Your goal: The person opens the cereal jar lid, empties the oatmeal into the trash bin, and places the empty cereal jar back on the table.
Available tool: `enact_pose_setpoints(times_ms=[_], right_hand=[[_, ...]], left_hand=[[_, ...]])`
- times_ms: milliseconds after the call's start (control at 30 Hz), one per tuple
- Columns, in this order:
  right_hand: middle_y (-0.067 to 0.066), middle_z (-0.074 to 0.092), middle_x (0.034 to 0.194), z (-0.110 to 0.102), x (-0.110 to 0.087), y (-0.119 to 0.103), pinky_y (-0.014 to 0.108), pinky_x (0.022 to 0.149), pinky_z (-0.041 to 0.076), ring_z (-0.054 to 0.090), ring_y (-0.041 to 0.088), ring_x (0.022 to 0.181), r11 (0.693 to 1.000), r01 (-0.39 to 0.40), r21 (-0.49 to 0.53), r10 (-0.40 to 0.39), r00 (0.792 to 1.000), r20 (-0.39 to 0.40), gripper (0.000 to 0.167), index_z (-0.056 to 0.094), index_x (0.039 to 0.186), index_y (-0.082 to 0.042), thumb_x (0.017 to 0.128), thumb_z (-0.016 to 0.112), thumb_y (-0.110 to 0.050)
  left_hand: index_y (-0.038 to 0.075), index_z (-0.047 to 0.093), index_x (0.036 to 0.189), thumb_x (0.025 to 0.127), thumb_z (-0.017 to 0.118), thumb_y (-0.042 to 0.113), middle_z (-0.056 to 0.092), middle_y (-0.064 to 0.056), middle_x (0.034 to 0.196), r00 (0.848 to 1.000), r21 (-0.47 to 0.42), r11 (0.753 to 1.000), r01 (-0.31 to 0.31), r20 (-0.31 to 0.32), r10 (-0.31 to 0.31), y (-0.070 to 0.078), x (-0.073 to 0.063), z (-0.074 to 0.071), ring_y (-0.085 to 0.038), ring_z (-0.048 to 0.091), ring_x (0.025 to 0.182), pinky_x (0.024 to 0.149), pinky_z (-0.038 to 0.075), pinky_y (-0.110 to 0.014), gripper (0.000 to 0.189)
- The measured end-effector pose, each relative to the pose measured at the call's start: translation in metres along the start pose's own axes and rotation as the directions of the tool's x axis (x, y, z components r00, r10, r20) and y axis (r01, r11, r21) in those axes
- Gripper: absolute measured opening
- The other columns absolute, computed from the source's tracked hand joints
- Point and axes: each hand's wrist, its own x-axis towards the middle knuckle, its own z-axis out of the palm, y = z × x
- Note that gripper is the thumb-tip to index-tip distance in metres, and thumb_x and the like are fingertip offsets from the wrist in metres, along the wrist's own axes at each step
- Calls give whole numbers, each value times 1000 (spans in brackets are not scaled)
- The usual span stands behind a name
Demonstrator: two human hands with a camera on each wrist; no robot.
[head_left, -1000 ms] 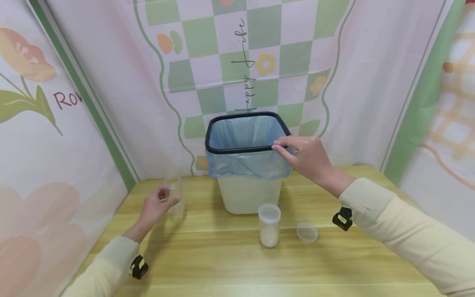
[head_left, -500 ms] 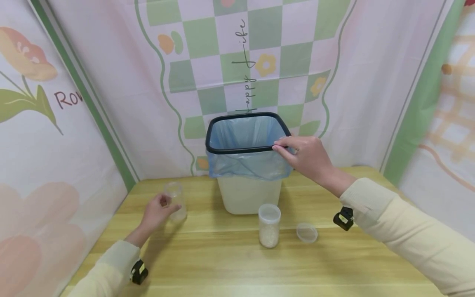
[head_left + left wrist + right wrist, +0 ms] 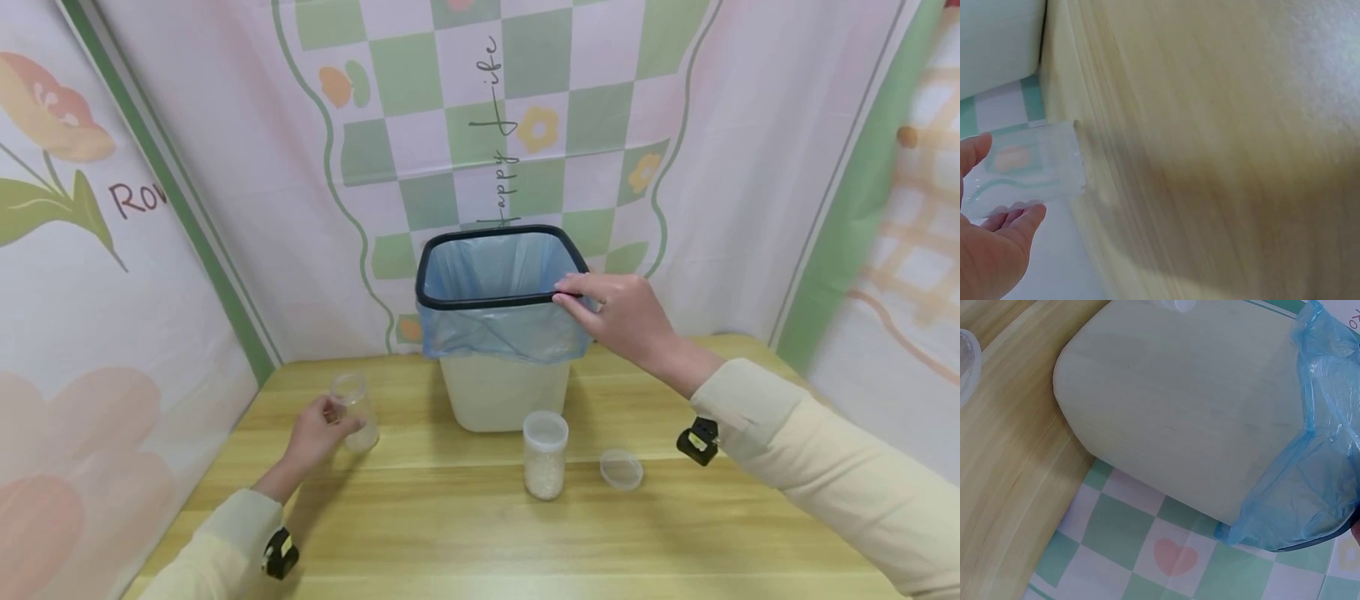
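Observation:
A clear plastic jar [image 3: 362,432] stands at the left of the table, its base right at the tabletop. My left hand [image 3: 313,433] holds it from the side, thumb and fingers around its wall, and in the left wrist view the jar [image 3: 1041,165] looks see-through. My right hand [image 3: 621,315] pinches the front right corner of a black rim ring [image 3: 487,304]. Under that ring a blue bag [image 3: 502,337] lines a whitish trash bin [image 3: 502,396]. The right wrist view mostly shows the bin's side [image 3: 1172,406]; only a fingertip appears there.
In front of the bin stands another clear jar [image 3: 544,477], filled partway with white grains. A round translucent lid [image 3: 621,471] lies to its right on the wooden table [image 3: 420,525]. Patterned fabric [image 3: 420,150] hangs behind and at both sides.
The left hand has brought the clear jar down slightly, from a blurred, higher position to the tabletop. The right hand stays at the bin's rim.

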Motion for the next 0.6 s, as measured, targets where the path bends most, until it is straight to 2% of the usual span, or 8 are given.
enact_pose_setpoints(times_ms=[133, 333, 600], right_hand=[[12, 73, 92, 0, -1, 0, 45, 70, 58, 70, 30, 87, 1000, -4, 0, 4, 1000, 1, 19, 76, 94, 0, 78, 81, -7], [13, 73, 95, -2, -1, -2, 46, 72, 58, 70, 31, 90, 1000, -18, 6, 18, 1000, 6, 23, 75, 99, 0, 78, 81, -6], [14, 73, 96, -11, -3, -4, 45, 69, 58, 70, 31, 91, 1000, -19, -10, 18, 1000, -11, 25, 75, 101, 1, 78, 80, -6]], left_hand=[[-8, 51, 117, 85, 75, 20, 54, -29, 122, 1000, -8, 1000, 4, 2, -4, -3, 1, 0, -47, 50, 118, 95, 48, -53, 49], [-10, 48, 124, 85, 75, 20, 54, -29, 124, 1000, -25, 1000, 12, 8, -12, -6, 1, 1, -48, 50, 119, 96, 47, -54, 56], [-10, 46, 126, 86, 74, 19, 52, -31, 126, 1000, -32, 999, 18, 18, -17, -3, -2, 1, -49, 48, 120, 97, 46, -54, 56]])
